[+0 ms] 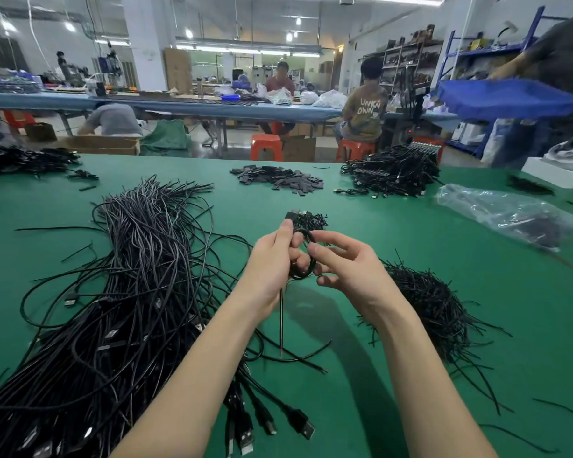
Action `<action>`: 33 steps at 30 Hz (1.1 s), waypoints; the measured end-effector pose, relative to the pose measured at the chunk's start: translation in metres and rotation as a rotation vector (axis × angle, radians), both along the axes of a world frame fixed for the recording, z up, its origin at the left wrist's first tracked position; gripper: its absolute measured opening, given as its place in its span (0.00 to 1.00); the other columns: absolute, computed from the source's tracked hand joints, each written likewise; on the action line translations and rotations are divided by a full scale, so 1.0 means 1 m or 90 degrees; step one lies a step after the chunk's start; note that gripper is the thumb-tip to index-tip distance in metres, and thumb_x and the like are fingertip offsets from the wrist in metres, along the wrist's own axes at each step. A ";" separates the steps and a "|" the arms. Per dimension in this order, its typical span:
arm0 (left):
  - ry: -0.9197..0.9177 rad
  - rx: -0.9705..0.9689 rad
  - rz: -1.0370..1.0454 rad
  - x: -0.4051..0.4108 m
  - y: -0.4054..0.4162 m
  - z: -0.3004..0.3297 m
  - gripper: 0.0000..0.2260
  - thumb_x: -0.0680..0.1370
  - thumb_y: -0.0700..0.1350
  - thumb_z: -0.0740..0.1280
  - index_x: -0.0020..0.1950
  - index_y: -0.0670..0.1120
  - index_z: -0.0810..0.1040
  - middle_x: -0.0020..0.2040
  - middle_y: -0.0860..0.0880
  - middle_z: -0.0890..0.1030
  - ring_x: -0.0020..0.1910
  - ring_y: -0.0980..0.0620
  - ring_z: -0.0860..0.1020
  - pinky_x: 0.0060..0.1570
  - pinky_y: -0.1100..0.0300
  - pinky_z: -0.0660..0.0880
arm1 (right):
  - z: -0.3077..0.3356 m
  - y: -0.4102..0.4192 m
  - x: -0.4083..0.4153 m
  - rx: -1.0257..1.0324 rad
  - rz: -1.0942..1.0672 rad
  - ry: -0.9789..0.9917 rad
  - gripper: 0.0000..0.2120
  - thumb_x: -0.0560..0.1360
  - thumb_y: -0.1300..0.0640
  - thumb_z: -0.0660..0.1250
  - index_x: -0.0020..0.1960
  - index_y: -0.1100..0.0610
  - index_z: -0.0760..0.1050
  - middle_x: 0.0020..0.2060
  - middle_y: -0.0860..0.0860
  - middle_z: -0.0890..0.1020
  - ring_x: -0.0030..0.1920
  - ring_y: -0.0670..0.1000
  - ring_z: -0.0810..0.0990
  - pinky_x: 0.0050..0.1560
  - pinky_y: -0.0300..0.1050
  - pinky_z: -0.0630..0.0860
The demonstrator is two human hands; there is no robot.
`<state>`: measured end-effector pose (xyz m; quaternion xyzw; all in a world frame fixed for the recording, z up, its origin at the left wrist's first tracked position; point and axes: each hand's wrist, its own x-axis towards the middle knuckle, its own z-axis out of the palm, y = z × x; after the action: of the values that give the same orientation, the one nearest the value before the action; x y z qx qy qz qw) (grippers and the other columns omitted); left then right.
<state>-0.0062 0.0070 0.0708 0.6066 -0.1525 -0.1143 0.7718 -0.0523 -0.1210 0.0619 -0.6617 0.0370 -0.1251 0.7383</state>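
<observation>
Above the green table [377, 358] my left hand [272, 269] grips a small coil of black cable [306, 256], thumb up along the coil. A USB plug [292, 215] sticks up past that thumb. The cable's loose end [281, 322] hangs down below the hand. My right hand [348, 266] is at the coil's right side, its thumb and index finger pinching the loop, the other fingers loosely curled.
A big heap of loose black USB cables [119, 292] fills the left. A pile of thin black ties [434, 305] lies right of my hands. Farther back: small black pieces [278, 180], coiled cables [394, 173], a plastic bag [506, 216]. People work at benches behind.
</observation>
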 end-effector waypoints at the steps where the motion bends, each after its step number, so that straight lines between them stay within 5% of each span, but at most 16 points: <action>1: -0.030 0.045 0.041 -0.001 -0.002 -0.002 0.19 0.86 0.53 0.52 0.38 0.47 0.68 0.26 0.51 0.68 0.28 0.53 0.69 0.33 0.62 0.68 | 0.000 0.002 0.001 -0.015 -0.021 -0.008 0.06 0.76 0.62 0.73 0.51 0.52 0.83 0.34 0.50 0.83 0.31 0.46 0.78 0.34 0.38 0.77; 7: -0.178 0.267 0.140 -0.002 -0.005 -0.011 0.12 0.85 0.52 0.53 0.48 0.48 0.69 0.43 0.51 0.78 0.43 0.57 0.78 0.45 0.62 0.73 | -0.002 0.016 0.007 -0.066 -0.116 -0.027 0.06 0.77 0.61 0.73 0.48 0.51 0.86 0.33 0.48 0.85 0.29 0.46 0.82 0.42 0.45 0.84; 11: -0.206 0.313 0.038 -0.007 -0.005 -0.007 0.04 0.83 0.38 0.54 0.56 0.42 0.66 0.55 0.41 0.78 0.52 0.44 0.81 0.48 0.47 0.82 | -0.004 0.014 0.008 -0.187 -0.174 -0.033 0.09 0.76 0.56 0.72 0.43 0.44 0.87 0.36 0.46 0.87 0.37 0.44 0.85 0.49 0.47 0.82; 15: -0.295 0.414 0.038 -0.008 -0.002 -0.009 0.03 0.82 0.37 0.54 0.54 0.43 0.64 0.43 0.48 0.77 0.38 0.52 0.78 0.30 0.70 0.70 | -0.001 0.007 0.007 -0.182 -0.121 0.003 0.07 0.77 0.55 0.70 0.49 0.48 0.86 0.32 0.45 0.85 0.34 0.45 0.82 0.44 0.44 0.81; 18: -0.325 0.465 0.052 -0.008 -0.003 -0.010 0.05 0.82 0.37 0.53 0.54 0.45 0.65 0.42 0.50 0.74 0.37 0.55 0.73 0.30 0.68 0.67 | 0.004 0.006 0.003 -0.144 -0.075 -0.003 0.02 0.75 0.50 0.74 0.45 0.47 0.86 0.32 0.44 0.84 0.34 0.43 0.80 0.39 0.37 0.78; 21: -0.343 0.491 0.021 -0.011 -0.006 -0.010 0.12 0.82 0.38 0.53 0.65 0.45 0.67 0.50 0.48 0.75 0.44 0.50 0.75 0.43 0.60 0.70 | 0.003 0.005 0.003 -0.170 -0.124 -0.037 0.04 0.74 0.50 0.76 0.44 0.50 0.86 0.34 0.45 0.84 0.33 0.44 0.79 0.38 0.38 0.75; 25: -0.288 0.427 -0.021 -0.007 -0.006 -0.011 0.04 0.84 0.45 0.54 0.58 0.48 0.64 0.50 0.46 0.80 0.41 0.54 0.77 0.38 0.58 0.70 | 0.003 0.003 0.000 -0.117 -0.147 -0.030 0.05 0.76 0.58 0.74 0.42 0.55 0.86 0.31 0.49 0.83 0.29 0.45 0.77 0.33 0.34 0.74; 31: -0.319 0.368 0.054 -0.012 -0.014 -0.019 0.02 0.84 0.45 0.55 0.54 0.48 0.62 0.45 0.42 0.80 0.42 0.45 0.78 0.42 0.51 0.72 | 0.000 -0.002 0.003 0.089 -0.148 0.022 0.06 0.75 0.63 0.74 0.40 0.63 0.83 0.24 0.49 0.75 0.25 0.45 0.73 0.31 0.33 0.75; 33: -0.358 0.366 0.084 -0.012 -0.014 -0.022 0.03 0.84 0.44 0.55 0.51 0.49 0.62 0.41 0.43 0.79 0.36 0.48 0.76 0.34 0.59 0.68 | 0.000 -0.001 0.003 0.099 -0.142 0.036 0.07 0.75 0.61 0.75 0.40 0.62 0.82 0.27 0.50 0.78 0.27 0.45 0.76 0.32 0.34 0.76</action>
<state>-0.0182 -0.0069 0.0487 0.8136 -0.2804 0.0675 0.5049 -0.0490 -0.1223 0.0623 -0.5977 0.1408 -0.1840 0.7675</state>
